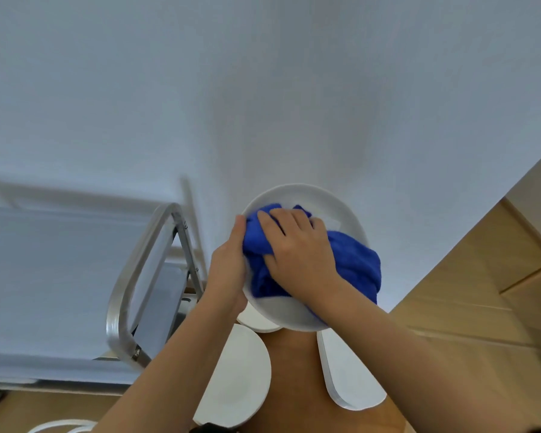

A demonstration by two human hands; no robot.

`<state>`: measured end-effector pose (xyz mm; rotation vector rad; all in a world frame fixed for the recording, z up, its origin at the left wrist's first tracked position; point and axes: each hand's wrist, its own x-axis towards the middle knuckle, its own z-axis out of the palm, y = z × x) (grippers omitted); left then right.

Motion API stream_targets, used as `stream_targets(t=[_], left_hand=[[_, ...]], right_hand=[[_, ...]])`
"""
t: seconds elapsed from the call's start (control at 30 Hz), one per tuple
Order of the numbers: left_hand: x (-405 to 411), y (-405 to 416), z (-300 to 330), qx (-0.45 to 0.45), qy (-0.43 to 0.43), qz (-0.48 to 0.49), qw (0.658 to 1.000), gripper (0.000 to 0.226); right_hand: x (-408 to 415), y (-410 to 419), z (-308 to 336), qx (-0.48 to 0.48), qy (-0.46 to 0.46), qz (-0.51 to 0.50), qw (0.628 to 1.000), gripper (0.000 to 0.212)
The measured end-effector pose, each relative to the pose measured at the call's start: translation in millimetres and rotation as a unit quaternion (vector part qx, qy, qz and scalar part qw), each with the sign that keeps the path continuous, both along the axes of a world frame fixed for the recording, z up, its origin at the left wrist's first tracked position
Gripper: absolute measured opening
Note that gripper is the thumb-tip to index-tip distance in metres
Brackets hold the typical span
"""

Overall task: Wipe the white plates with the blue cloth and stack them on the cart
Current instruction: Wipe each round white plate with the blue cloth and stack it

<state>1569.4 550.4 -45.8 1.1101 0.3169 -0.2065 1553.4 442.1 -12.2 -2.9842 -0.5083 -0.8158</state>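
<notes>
Beside the bare cart (60,276) at left, the left hand (228,270) gripped a white plate (310,198) while the right hand (297,248) pressed the blue cloth (356,260) into it, other plates (238,370) waiting below.

Ahead of me a plain white wall (263,89) fills most of the view, pale wood panelling (487,276) meets it at right, a brown wooden worktop (294,385) lies below, and a white cable (60,425) curls at the lower left edge.
</notes>
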Motion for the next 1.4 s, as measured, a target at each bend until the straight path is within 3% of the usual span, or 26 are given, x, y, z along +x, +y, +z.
stream_targets(t=[0.17, 0.3, 0.6, 0.83, 1.0, 1.07, 1.17, 1.27, 1.4], left_hand=[[-0.8, 1.9, 2.9, 0.024, -0.012, 0.064, 0.998, 0.045], [2.5, 6.1, 9.4, 0.053, -0.033, 0.104, 0.993, 0.049], [5.6, 12.6, 8.2, 0.081, -0.011, 0.13, 0.988, 0.051], [3.4, 2.2, -7.7, 0.082, 0.013, 0.136, 0.987, 0.044], [1.5, 4.0, -16.8, 0.05, 0.048, 0.113, 0.991, 0.057], [-0.2, 7.2, -18.7, 0.049, 0.052, 0.091, 0.993, 0.061], [3.8, 13.4, -22.0, 0.052, 0.051, 0.08, 0.994, 0.05], [9.4, 20.3, -21.2, 0.068, 0.048, 0.065, 0.994, 0.047], [10.8, 26.6, -20.6, 0.087, 0.048, 0.013, 0.995, 0.049]], right_hand=[[29.7, -5.4, 10.6, 0.002, -0.049, -0.036, 0.998, 0.041], [40.0, -21.1, 21.6, 0.052, -0.07, -0.036, 0.996, 0.043], [15.8, -47.5, -2.9, 0.084, 0.095, -0.086, 0.988, 0.049], [-41.4, -18.2, -53.5, 0.242, 0.145, -0.068, 0.957, 0.048], [-49.5, -0.1, -56.0, 0.324, 0.2, 0.033, 0.924, 0.061], [-54.2, -6.6, -58.3, 0.284, 0.197, 0.049, 0.937, 0.068], [-64.7, -20.0, -69.6, 0.17, 0.189, 0.044, 0.966, 0.079], [-69.5, -48.8, -81.8, 0.101, 0.154, 0.02, 0.983, 0.072], [-72.0, -79.7, -87.7, 0.063, 0.036, 0.003, 0.997, 0.064]])
